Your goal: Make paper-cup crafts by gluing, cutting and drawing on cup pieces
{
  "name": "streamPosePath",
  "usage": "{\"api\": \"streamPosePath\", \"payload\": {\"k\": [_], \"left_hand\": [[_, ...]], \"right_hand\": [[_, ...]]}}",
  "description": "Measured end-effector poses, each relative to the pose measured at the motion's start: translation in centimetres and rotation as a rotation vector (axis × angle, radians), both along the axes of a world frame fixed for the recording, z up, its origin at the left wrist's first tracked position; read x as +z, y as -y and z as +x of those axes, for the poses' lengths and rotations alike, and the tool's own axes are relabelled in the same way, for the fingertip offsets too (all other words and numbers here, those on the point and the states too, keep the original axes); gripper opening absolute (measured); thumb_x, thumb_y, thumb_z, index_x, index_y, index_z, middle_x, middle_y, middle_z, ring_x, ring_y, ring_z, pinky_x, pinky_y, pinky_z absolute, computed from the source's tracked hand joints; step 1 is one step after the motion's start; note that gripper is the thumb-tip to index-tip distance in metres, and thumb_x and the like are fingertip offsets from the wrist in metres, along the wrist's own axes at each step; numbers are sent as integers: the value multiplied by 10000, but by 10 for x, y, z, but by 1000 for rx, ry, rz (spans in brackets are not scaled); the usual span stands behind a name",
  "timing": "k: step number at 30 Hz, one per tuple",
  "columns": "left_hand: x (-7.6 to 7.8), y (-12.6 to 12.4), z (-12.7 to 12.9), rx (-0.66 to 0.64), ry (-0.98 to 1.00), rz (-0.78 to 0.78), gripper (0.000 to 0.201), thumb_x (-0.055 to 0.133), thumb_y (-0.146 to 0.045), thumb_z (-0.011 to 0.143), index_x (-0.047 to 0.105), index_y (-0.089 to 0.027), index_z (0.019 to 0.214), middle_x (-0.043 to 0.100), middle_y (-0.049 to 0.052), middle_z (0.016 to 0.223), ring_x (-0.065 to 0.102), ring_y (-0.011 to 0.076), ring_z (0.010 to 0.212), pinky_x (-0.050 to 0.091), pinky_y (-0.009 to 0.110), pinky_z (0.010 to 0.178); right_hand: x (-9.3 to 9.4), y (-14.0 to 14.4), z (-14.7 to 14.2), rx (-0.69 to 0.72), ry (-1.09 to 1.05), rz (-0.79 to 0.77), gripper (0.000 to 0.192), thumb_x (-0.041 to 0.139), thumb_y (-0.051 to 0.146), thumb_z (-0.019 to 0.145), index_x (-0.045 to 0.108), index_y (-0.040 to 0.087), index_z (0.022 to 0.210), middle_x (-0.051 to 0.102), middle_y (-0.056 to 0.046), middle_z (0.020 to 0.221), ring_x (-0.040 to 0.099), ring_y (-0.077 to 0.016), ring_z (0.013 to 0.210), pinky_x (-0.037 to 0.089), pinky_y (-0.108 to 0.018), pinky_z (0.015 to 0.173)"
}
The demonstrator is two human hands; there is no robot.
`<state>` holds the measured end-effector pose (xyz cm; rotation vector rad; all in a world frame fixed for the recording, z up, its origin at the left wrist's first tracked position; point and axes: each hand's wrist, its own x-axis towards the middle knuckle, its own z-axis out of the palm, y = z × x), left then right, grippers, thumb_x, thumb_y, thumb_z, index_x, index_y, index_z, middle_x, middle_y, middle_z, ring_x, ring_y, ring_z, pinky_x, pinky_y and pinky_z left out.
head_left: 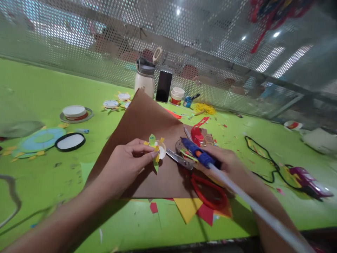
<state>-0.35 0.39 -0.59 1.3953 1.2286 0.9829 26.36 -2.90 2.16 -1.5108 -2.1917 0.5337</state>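
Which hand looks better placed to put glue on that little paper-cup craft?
The right hand. It grips the blue glue gun, nozzle aimed toward the paper-cup craft, while the left hand is busy pinching the craft above the brown paper.

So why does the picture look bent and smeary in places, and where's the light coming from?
Head view: the wide lens bows the green table and the mesh screen. The right hand and its blue glue gun are motion-blurred. The left hand, pinching a small paper craft, is sharper. Ceiling lamps glare at top right, and soft shadows fall under both arms.
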Motion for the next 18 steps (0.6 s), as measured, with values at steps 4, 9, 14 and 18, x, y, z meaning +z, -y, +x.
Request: {"api": "streamPosePath", "payload": {"k": [4,9,14,18], "left_hand": [[0,-1,0,-26,143,-126,183,786,-387,746,811,-206,732,704,101,981,678,262,916,561,403,843],[-5,-6,-1,-23,331,-318,202,863,-342,689,798,-163,754,765,99,911,709,209,837,566,352,870],[0,-7,0,-2,371,-311,126,856,-269,703,809,-155,729,783,89,869,703,169,789,575,263,814],[3,-8,-1,-2,416,-295,59,838,-217,718,812,-165,706,779,75,790,694,156,735,585,249,783]], "right_hand": [[-17,-20,5,-32,192,105,230,646,203,857,681,157,1080,652,-87,975,602,-236,899,482,-369,837],[-27,-36,5,-69,307,108,370,655,137,810,664,130,1180,631,-130,1113,586,-258,1030,469,-389,941],[-29,-44,4,-108,352,103,365,688,210,820,690,114,1173,631,-167,1168,580,-298,1089,451,-421,970],[-28,-51,-1,-140,388,106,379,707,297,838,694,120,1173,641,-164,1179,558,-309,1145,424,-423,999]]}}
